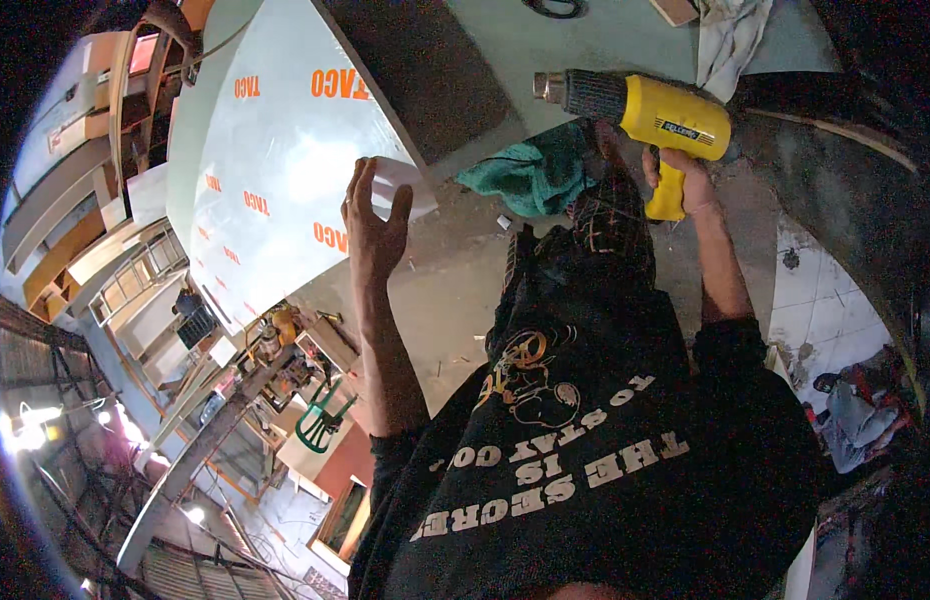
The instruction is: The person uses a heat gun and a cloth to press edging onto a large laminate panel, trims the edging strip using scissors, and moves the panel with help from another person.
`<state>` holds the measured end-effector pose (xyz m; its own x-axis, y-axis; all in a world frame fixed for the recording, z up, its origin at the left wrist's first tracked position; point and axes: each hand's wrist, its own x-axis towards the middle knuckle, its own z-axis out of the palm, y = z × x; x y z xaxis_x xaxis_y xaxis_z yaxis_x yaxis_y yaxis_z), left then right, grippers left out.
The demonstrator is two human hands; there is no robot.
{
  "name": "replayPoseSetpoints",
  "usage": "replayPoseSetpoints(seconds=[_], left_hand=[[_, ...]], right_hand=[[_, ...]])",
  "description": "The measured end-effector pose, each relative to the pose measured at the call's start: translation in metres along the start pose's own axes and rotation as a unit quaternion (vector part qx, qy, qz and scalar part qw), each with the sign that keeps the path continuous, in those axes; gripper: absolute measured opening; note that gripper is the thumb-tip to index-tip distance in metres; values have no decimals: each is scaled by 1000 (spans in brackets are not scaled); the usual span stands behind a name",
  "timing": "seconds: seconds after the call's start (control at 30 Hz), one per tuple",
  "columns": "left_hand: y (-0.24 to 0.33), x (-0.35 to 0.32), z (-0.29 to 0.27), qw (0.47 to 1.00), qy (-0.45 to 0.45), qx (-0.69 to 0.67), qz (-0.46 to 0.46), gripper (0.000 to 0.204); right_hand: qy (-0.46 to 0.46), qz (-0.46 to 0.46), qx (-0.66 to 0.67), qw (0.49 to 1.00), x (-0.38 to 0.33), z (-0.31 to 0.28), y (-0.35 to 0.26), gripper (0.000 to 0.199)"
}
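My right hand is wrapped round the handle of a yellow and black heat gun, whose metal nozzle points left. My left hand is raised, fingers stretched up and thumb apart, with nothing in it. It overlaps the right edge of a large glossy white panel with orange print; whether it touches the panel I cannot tell. A bright glare lies on the panel just left of my fingers. Below the nozzle, a green cloth lies crumpled near my legs.
A pale greenish surface spans the top, carrying a whitish rag and a black coil. At lower left are a green plastic chair, cluttered tools and wooden furniture pieces. Small scraps dot the grey floor.
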<state>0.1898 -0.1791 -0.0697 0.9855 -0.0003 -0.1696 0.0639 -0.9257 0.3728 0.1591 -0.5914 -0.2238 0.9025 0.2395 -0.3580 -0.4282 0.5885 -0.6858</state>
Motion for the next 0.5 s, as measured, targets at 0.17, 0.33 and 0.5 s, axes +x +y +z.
replayPoseSetpoints(seconds=[0.17,0.33,0.5], left_hand=[[23,-1,-8,999,-18,25,-41,75],[25,-2,-9,998,-22,52,18,88],[39,-5,-9,997,-46,68,-1,90]], right_hand=[[-11,6,8,1000,0,-6,2,38],[-7,1,-18,1000,-1,-2,-1,37],[-7,4,-11,1000,-2,3,-6,35]])
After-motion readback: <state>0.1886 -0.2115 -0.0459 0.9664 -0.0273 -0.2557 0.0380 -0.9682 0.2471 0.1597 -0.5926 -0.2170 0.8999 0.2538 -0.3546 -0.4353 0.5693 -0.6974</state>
